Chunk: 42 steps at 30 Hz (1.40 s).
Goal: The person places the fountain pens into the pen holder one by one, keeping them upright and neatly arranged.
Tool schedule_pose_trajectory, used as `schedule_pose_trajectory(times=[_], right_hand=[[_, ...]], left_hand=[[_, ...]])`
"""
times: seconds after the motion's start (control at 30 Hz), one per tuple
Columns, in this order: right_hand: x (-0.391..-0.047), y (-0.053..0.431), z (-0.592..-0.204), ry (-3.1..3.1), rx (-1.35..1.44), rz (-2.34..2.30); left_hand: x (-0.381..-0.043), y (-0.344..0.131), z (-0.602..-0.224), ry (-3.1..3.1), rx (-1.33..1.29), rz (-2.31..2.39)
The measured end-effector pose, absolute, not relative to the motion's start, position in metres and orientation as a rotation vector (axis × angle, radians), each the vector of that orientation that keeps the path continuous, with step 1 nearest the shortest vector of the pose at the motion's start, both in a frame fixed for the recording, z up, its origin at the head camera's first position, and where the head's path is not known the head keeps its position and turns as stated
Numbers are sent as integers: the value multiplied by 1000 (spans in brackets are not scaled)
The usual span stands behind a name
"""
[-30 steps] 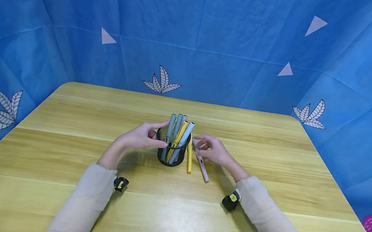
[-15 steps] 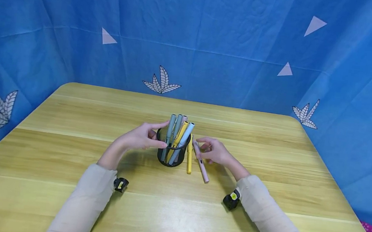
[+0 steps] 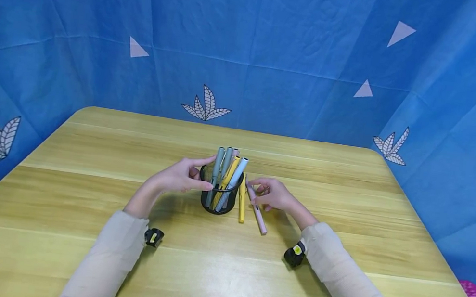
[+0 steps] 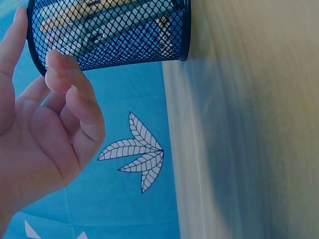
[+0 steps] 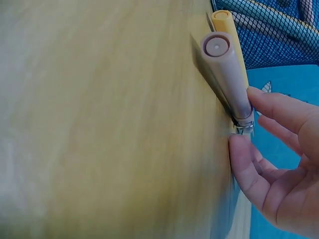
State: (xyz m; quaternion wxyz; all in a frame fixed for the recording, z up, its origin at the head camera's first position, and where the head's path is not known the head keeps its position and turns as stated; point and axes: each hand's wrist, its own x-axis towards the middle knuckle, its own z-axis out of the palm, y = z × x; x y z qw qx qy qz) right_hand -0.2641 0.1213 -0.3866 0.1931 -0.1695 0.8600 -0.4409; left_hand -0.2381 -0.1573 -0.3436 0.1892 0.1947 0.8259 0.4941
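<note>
A black mesh pen holder [image 3: 234, 200] stands upright on the table with several pens in it, grey-green, yellow, light blue and lilac. My left hand [image 3: 180, 175] grips its left side, thumb and a finger spread round the rim; in the left wrist view fingertips touch the mesh holder [image 4: 112, 40]. To the right of the holder, a yellow pen [image 3: 242, 206] and a lilac pen [image 3: 260, 219] lie on the table. My right hand [image 3: 274, 194] pinches the lilac pen between thumb and fingers, also seen in the right wrist view around the lilac pen [image 5: 229, 82].
The light wooden table [image 3: 216, 272] spreads out on all sides of the holder. Behind it hangs a blue cloth [image 3: 269, 98] with white leaves and triangles. Small black cameras sit at both wrists, such as the right wrist camera [image 3: 294, 256].
My right hand's fingers have shifted slightly and closed in on the lilac pen. My left hand, the holder and the pens stay in place.
</note>
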Motion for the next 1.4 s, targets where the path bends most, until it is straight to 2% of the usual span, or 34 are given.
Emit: schedule_pose_trajectory(times=[0.57, 1.4], right_hand=[[-263, 113, -387, 2420, -284, -1267], [-262, 116, -386, 2404, -191, -1356]], left_hand=[[-238, -157, -345, 2322, 547, 1390], [-238, -156, -347, 2331, 581, 1395]])
